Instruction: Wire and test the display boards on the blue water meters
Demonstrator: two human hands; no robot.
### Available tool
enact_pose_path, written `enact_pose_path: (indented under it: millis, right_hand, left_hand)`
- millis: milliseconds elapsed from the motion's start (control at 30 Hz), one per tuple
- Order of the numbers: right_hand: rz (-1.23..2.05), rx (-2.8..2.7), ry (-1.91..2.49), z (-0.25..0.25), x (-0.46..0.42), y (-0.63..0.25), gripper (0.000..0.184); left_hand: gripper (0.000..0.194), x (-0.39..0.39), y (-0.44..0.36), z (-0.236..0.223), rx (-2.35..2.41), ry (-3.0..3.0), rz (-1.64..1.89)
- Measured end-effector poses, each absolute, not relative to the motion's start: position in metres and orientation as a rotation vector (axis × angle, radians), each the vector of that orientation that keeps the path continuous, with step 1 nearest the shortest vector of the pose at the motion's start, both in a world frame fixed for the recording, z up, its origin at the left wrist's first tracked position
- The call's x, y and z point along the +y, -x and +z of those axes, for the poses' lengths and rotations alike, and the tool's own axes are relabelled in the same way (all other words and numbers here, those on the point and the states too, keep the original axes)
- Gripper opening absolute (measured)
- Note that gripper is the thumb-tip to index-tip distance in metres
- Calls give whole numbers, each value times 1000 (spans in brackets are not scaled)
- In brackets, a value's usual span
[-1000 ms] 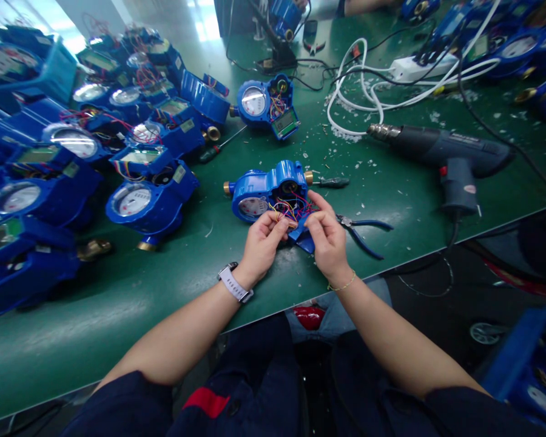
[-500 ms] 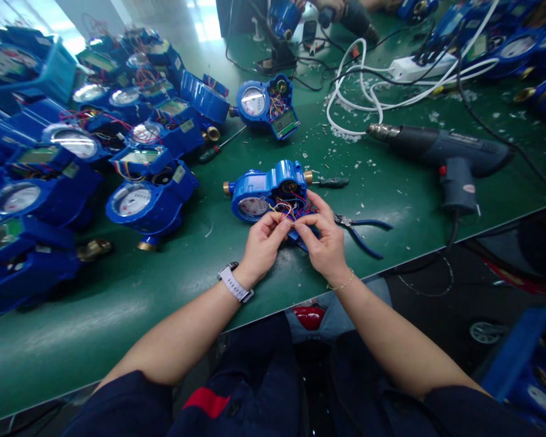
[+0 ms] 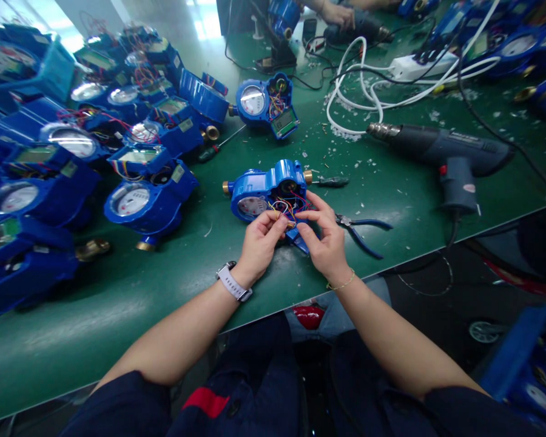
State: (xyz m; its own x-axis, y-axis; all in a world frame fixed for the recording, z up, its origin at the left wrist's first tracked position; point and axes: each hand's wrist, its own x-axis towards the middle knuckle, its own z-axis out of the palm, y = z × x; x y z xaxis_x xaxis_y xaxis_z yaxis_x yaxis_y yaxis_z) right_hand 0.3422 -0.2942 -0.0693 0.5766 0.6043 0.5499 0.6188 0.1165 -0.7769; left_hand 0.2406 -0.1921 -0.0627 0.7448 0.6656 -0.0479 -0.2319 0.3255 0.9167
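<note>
A blue water meter [image 3: 251, 189] with brass ends lies in front of me, its wiring compartment open and its lid hanging toward me. Thin coloured wires [image 3: 286, 206] spill from that compartment. My left hand [image 3: 261, 241] pinches some of them between thumb and forefinger, at the compartment's near edge. Opposite it, my right hand [image 3: 323, 240] has thumb and forefinger bent around the wires, close to the left fingertips; its other fingers rest by the meter's right side. The exact wire ends are too small to make out.
Diagonal-cutting pliers [image 3: 366, 232] and a screwdriver [image 3: 334, 182] lie right of the meter. Farther right is a heat gun [image 3: 441, 149]. Many blue meters [image 3: 148, 194] crowd the left. A white power strip [image 3: 423, 67] and cables lie behind; another person's hand [image 3: 339, 15] holds a heat gun.
My fingertips have drawn slightly apart at the wires, showing more of the blue lid below. At the back, the other person's hand and heat gun have shifted right.
</note>
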Motion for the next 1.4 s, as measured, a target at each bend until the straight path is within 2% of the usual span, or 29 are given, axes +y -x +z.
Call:
enact_pose_path:
  millis: [600,900,1167,1400]
  right_hand:
    - [-75,-1114,1589,-68,-292,-338,6]
    - [-2,-1083,1591,-69,-293,-339,12]
    - [-76,-1115,1616,-67,-292,-337,3]
    - [10,-1053,1565,-69,-292,-342,10]
  left_hand:
    - [33,-192,-239,-63,438,-1238,640]
    - [35,-193,-241,-64,472,-1108,601]
    - [32,-193,-240,-63,456,-1172,623]
    - [35,-193,-240,-64,463,-1156,601]
